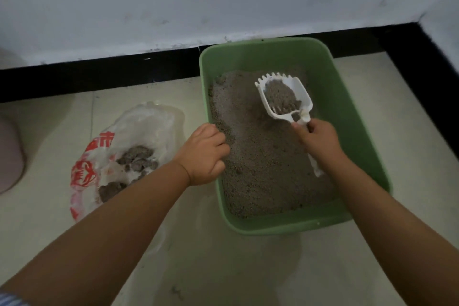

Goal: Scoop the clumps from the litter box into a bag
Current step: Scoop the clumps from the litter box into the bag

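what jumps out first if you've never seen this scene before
The green litter box against the wall draws the eye first, with the white scoop held over it, loaded with grey litter, in the right hand. The left hand grips the box's near-left rim. Left of the box, a red-printed plastic bag lies open on the floor with dark clumps inside.

Two bare forearms reach in from the bottom edge, uncovered from elbow to wrist — no watch, band or ring shows on either. The left hand point(203, 154) is broad with short fingers; the right hand point(316, 140) looks much the same. At the lower left corner sits a small piece of blue-and-white striped fabric sleeve point(11, 300) — only its edge is visible.
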`<state>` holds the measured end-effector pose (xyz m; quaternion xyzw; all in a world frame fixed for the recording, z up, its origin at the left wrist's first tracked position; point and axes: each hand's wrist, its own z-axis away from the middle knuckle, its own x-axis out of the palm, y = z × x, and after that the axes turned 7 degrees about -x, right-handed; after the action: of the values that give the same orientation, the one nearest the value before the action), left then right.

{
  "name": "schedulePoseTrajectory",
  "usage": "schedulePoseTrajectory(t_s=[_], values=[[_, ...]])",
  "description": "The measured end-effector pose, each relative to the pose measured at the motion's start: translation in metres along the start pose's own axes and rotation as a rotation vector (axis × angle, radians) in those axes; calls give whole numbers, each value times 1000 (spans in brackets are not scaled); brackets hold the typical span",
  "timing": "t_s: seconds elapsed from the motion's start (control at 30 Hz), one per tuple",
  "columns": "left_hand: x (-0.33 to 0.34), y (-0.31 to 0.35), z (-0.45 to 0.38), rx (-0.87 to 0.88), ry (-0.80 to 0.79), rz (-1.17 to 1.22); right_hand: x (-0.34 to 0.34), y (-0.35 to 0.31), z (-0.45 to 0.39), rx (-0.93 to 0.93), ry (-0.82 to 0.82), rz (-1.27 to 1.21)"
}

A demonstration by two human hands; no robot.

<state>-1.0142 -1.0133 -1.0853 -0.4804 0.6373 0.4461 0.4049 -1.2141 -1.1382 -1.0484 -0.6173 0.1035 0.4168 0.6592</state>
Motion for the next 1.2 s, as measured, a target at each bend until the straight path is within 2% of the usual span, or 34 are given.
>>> schedulePoseTrajectory(t_s=[0.1, 0.27, 0.33, 0.4, 0.47, 0.53, 0.57, 0.63, 0.73, 0.87, 0.97, 1.1, 1.2], values=[[-1, 0, 1, 7, -9, -22, -8, 0, 15, -30, -54, 87], [-2, -1, 4, 27, -24, -73, -16, -3, 32, -7, -44, 137], [-9, -4, 8, -42, -14, -77, -18, -5, 36, -14, -33, 144], [-25, -11, 13, -219, 21, -136, -20, -7, 41, -23, -31, 170], [-47, -25, 21, -510, -37, -225, -19, -9, 48, -33, -46, 186], [-67, -42, 36, -860, -336, -352, -17, -12, 52, -30, -44, 152], [-76, -48, 46, -976, -480, -407, -15, -14, 55, -26, -49, 138], [-83, -60, 65, -1068, -561, -438, -9, -19, 59, -36, -81, 116], [-81, -73, 79, -1096, -491, -193, 0, -32, 65, -62, -148, 105], [-77, -69, 63, -1150, -238, 391, 9, -49, 73, -104, -213, 62], [-77, -61, 46, -1157, -82, 669, 15, -64, 77, -144, -269, 67], [-78, -62, 29, -1189, 80, 848, 29, -92, 79, -217, -386, 122], [-79, -71, 25, -1188, 115, 794, 45, -114, 75, -268, -495, 371]])
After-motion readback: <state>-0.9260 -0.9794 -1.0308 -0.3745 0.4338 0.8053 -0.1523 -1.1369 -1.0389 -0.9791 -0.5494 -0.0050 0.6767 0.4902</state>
